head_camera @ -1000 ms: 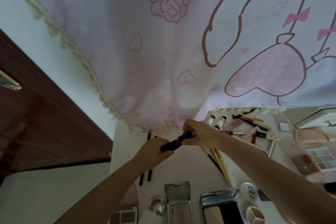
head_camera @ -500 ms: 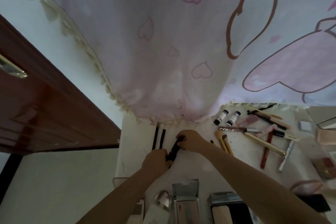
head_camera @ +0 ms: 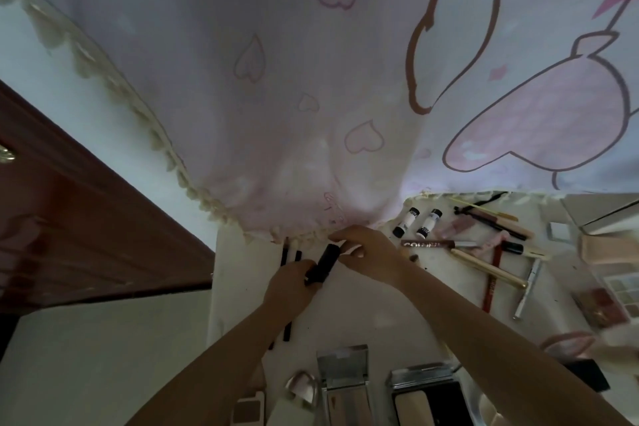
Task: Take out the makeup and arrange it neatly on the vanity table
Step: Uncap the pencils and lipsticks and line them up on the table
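Note:
A short black makeup tube (head_camera: pixel 322 264) lies low over the white vanity table (head_camera: pixel 363 315), tilted toward the curtain. My left hand (head_camera: pixel 292 284) grips its near end. My right hand (head_camera: pixel 366 252) pinches its far end with curled fingers. Two thin black pencils (head_camera: pixel 289 258) lie side by side just left of the tube, partly hidden under my left forearm.
A pink cartoon curtain (head_camera: pixel 345 97) hangs over the table's back edge. Two small white bottles (head_camera: pixel 415 222), pencils and lip products (head_camera: pixel 491 252) lie to the right. Open compacts (head_camera: pixel 344 384) and palettes (head_camera: pixel 619 290) sit at the front and far right. A brown door (head_camera: pixel 69 218) stands left.
Both hands have carried the black tube down and left toward the two black pencils, turning it from nearly level to pointing at the curtain. The view has shifted left.

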{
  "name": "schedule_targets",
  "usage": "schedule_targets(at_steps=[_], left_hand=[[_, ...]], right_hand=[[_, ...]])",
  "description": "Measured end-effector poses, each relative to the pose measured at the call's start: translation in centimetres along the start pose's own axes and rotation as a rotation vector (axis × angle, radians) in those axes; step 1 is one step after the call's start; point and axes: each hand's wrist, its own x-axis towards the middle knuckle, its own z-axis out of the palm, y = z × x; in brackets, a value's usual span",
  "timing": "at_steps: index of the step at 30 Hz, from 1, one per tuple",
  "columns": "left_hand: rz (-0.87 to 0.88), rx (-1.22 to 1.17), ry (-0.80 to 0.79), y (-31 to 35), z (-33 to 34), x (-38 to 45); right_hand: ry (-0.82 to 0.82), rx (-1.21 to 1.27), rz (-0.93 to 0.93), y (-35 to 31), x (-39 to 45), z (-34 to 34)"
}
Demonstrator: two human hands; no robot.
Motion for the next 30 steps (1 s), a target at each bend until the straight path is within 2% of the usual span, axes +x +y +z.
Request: schedule_targets(at_steps=[3, 6, 8, 16, 19, 21, 23, 27, 30], left_hand=[[0.034, -0.060, 0.046, 0.6, -0.2, 1.0], [0.016, -0.141, 0.103, 1.2, -0.1, 2.2], [0.002, -0.187, 0.120, 1.5, 0.2, 3.0], [-0.045, -0.271, 0.078, 2.4, -0.1, 4.6], [-0.047, -0.260, 0.072, 2.3, -0.1, 4.9], [-0.019, -0.241, 0.066, 2.2, -0.2, 4.8], [0.017, -0.191, 0.100, 2.1, 0.1, 4.8], [-0.076, -0.237, 0.106, 2.0, 0.0, 3.3], [-0.105, -0.235, 0.131, 1.6, 0.1, 1.9]], right_hand=[[0.088, -0.154, 0.051, 1.1, -0.3, -0.9], [-0.082, -0.560, 0.121, 3.7, -1.3, -0.5], [-0.187, -0.711, 0.197, 5.2, -2.2, 0.1], [-0.273, -0.707, 0.109, 6.9, -2.4, -0.7], [-0.108, -0.677, 0.073, 6.8, -1.2, -2.5], [0.001, -0.743, 0.109, 6.8, -0.3, -4.0], [0.040, -0.811, 0.169, 6.7, 0.8, -5.3], [-0.030, -1.005, 0.247, 7.0, 2.3, -6.6], [-0.085, -1.053, 0.227, 7.4, 3.0, -7.1]])
